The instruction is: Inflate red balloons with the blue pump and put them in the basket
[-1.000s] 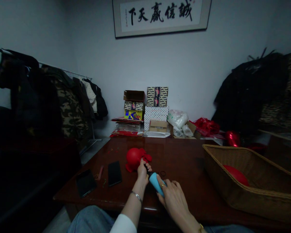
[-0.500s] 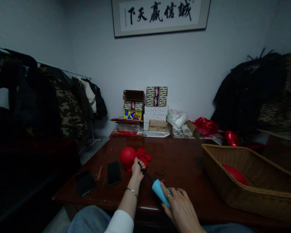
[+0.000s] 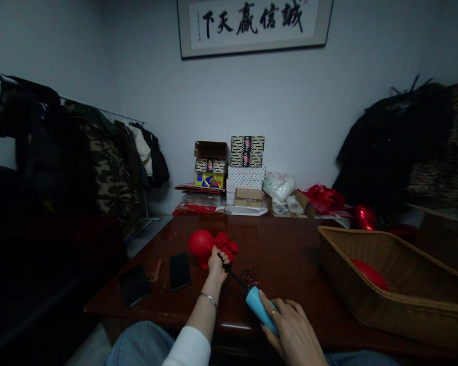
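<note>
My left hand (image 3: 217, 262) is closed round the black front end of a hand pump, beside a round, partly inflated red balloon (image 3: 201, 244). Several flat red balloons (image 3: 229, 245) lie just behind that hand. My right hand (image 3: 290, 320) grips the light blue barrel of the pump (image 3: 260, 309) near the table's front edge. Between the two, the pump's black rod shows. How the balloon's neck meets the pump is hidden by my left fingers. Small rubber bands (image 3: 251, 277) rest on the table right of the rod.
A wicker basket (image 3: 366, 300) holding a red balloon (image 3: 370, 274) stands at the right of the brown table (image 3: 286, 244). Two dark phones or tablets (image 3: 179, 272) and a small red item (image 3: 158, 270) lie on the left. Boxes (image 3: 246, 178) are stacked by the wall.
My right hand and the blue barrel have moved slightly right and down, away from my left hand, and more of the black rod shows. My left hand has hardly moved.
</note>
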